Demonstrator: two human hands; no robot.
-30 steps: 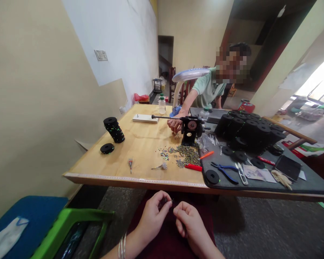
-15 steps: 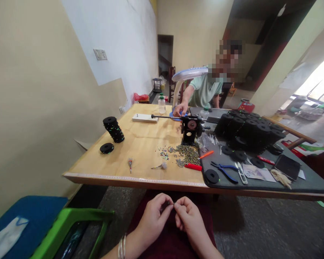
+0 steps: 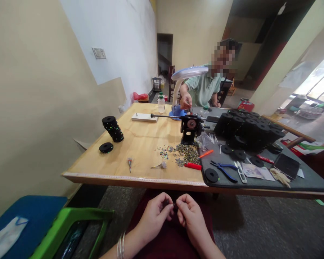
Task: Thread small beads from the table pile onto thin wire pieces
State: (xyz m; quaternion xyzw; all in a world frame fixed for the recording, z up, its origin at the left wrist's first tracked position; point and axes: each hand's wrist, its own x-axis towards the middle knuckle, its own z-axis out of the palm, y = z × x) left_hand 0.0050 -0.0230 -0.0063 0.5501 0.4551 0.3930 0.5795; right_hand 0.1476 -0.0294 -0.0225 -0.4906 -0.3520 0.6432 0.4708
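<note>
My left hand [image 3: 158, 211] and my right hand [image 3: 188, 212] meet over my lap, just below the table's front edge. Thumb and forefinger are pinched on each, the tips almost touching. Something tiny and dark sits between them, too small to name. On the wooden table [image 3: 97, 162] ahead lie a small bundle with a red and grey tip [image 3: 129, 164] and a pale tied bundle [image 3: 159, 165]. A heap of small metallic pieces [image 3: 187, 154] lies beyond them, beside a red-handled tool [image 3: 192, 166].
A black hand-cranked winder [image 3: 189, 138] stands mid-table, its rod pointing left. Black foam spools are stacked at left [image 3: 113, 129] and right [image 3: 248, 131]. Blue-handled pliers [image 3: 226, 170] and snips [image 3: 241, 173] lie on the grey mat. Across the table sits a person [image 3: 205, 90] behind a lamp [image 3: 189, 73].
My fingertips have parted slightly, the right hand shifting a little to the right. The person opposite has raised a hand from the table beside the lamp and holds a small reddish thing.
</note>
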